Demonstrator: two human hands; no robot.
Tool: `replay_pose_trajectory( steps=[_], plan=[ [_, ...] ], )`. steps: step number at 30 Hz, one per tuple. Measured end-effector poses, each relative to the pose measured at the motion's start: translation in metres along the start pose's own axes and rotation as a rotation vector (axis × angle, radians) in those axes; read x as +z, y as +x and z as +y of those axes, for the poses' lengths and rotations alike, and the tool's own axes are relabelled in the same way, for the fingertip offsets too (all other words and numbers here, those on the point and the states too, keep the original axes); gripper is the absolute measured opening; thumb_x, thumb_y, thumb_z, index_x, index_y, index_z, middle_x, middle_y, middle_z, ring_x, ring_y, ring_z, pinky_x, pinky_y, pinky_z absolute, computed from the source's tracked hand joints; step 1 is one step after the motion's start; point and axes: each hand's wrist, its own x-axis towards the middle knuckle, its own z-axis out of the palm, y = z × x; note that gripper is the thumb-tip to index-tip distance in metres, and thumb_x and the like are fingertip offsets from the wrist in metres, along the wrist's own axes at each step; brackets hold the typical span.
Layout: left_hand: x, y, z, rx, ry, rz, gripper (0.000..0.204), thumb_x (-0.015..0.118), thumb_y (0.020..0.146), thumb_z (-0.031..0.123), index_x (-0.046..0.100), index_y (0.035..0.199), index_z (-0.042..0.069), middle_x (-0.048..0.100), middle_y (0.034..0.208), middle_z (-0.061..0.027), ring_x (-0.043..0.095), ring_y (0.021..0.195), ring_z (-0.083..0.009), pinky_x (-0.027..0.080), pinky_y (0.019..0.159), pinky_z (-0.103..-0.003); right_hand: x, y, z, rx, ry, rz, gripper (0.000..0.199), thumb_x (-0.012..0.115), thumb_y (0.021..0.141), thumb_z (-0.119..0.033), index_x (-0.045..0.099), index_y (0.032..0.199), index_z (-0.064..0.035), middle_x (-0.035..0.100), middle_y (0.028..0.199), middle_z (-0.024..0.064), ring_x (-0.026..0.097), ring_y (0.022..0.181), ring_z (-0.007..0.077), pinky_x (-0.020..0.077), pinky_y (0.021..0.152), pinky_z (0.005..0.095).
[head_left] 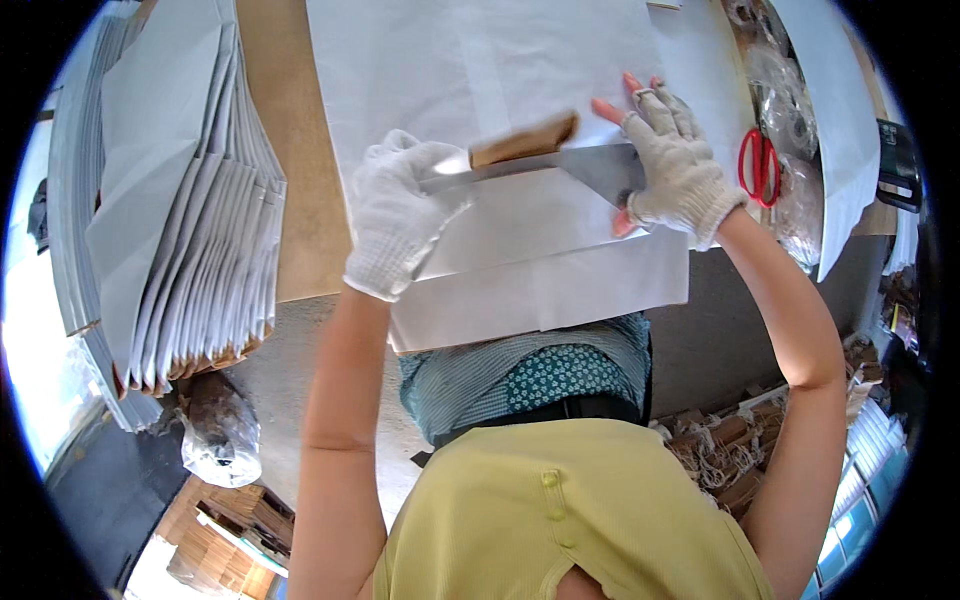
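Note:
A partly folded white cardboard sheet (540,295), brown on its inside, lies before me at the table's near edge. Its raised, shaded fold runs between my two hands, with a brown flap (525,140) sticking up at the middle. My left hand (405,200), in a white knit glove, has its fingers closed round the fold's left end; the fingertips are hidden. My right hand (680,155), in a glove with bare fingertips, rests at the fold's right end. Its fingers are stretched and spread, the thumb pointing toward me.
Larger white sheets (410,65) cover the tabletop beyond. Red-handled scissors (760,167) lie at right, beside clear plastic-wrapped bundles (785,100). A tall stack of folded white cardboard (190,230) stands at left. Below it hangs a clear plastic bag (222,440). Brown scraps (735,450) are low at right.

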Motion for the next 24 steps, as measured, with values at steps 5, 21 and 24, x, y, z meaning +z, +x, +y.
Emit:
replay_pose_trajectory(
  steps=[5,21,24],
  plan=[
    [0.01,-0.01,-0.003,0.209,0.064,0.11,0.027,0.082,0.072,-0.003,0.084,0.094,0.011,0.065,0.098,-0.0075,0.062,0.098,-0.0224,0.054,0.084,-0.034,0.015,-0.017,0.007,-0.073,0.097,0.086,0.092,0.093,0.06,-0.017,0.061,0.147,-0.0173,0.036,0.169,0.0105,0.026,0.158,0.036,0.028,0.129,0.0482],
    [0.018,-0.039,-0.009,0.461,0.45,0.238,0.04,0.077,0.082,0.021,0.071,0.119,0.006,0.062,0.118,-0.0139,0.061,0.107,-0.0352,0.049,0.095,-0.049,0.042,0.006,-0.057,-0.439,0.296,0.534,0.035,0.06,0.097,-0.022,0.075,0.125,-0.0077,0.071,0.133,0.0148,0.063,0.131,0.0368,0.0353,0.123,0.0495],
    [0.034,-0.041,-0.001,0.487,0.539,0.371,0.046,0.076,0.086,0.023,0.066,0.127,0.005,0.061,0.12,-0.0145,0.06,0.108,-0.036,0.047,0.093,-0.05,0.047,0.007,-0.063,-0.336,0.384,0.584,0.033,0.06,0.096,-0.02,0.076,0.121,-0.0072,0.072,0.13,0.0154,0.061,0.133,0.0369,0.0379,0.121,0.0495]
  ],
)
